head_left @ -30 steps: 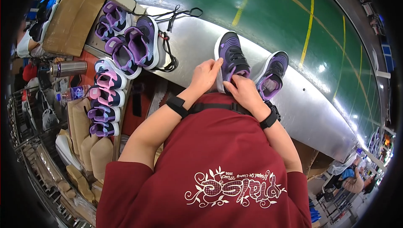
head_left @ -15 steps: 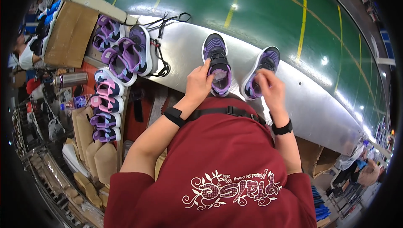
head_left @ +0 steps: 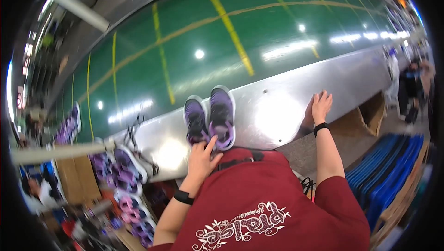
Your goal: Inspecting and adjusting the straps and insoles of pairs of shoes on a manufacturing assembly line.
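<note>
Two black-and-purple sneakers stand side by side on the metal ledge, toes pointing away from me. At the heel of the left sneaker (head_left: 196, 118) is my left hand (head_left: 201, 159), its fingers closed over the heel collar. One of its fingers also reaches the heel of the right sneaker (head_left: 222, 117). Part of the grip is hidden behind the hand. Off to the right, my right hand (head_left: 322, 107) is open above the ledge, fingers spread, holding nothing and well apart from the shoes.
Beyond the metal ledge (head_left: 249, 107) runs a green surface (head_left: 185, 43) with yellow lines. More purple sneakers (head_left: 122, 170) crowd the left, near black laces (head_left: 132, 133) and a cardboard box (head_left: 77, 179). Blue stacked sheets (head_left: 388, 168) stand at the right, below an open cardboard box (head_left: 372, 112).
My view has turned to the right. The two sneakers, apart before, now stand close together. My right hand has left its sneaker and moved right, opening; my left hand has shifted to the heels.
</note>
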Action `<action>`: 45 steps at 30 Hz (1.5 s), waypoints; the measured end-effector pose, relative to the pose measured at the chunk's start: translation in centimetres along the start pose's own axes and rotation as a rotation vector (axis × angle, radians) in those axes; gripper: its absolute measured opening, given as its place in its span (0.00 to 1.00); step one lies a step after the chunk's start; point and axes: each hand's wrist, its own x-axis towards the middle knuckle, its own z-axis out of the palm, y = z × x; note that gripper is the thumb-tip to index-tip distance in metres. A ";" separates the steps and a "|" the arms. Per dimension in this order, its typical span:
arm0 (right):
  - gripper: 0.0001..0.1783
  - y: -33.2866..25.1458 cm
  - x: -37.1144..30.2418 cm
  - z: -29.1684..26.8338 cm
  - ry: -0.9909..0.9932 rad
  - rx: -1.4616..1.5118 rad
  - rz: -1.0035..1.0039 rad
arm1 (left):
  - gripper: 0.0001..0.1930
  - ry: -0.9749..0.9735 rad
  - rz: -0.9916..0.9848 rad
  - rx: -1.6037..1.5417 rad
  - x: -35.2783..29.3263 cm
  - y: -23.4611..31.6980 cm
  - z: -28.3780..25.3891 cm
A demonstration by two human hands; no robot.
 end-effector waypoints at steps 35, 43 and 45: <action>0.32 0.3 -0.3 -4.1 -0.006 0.030 0.128 | 0.27 0.511 -0.776 0.725 3.9 -16.0 13.0; 0.32 0.0 -0.4 -4.5 0.013 -0.005 0.127 | 0.26 0.528 -0.805 0.736 0.3 -19.7 15.4; 0.32 -0.1 -0.5 -3.9 0.029 -0.014 0.125 | 0.26 0.512 -0.800 0.722 0.6 -21.4 16.1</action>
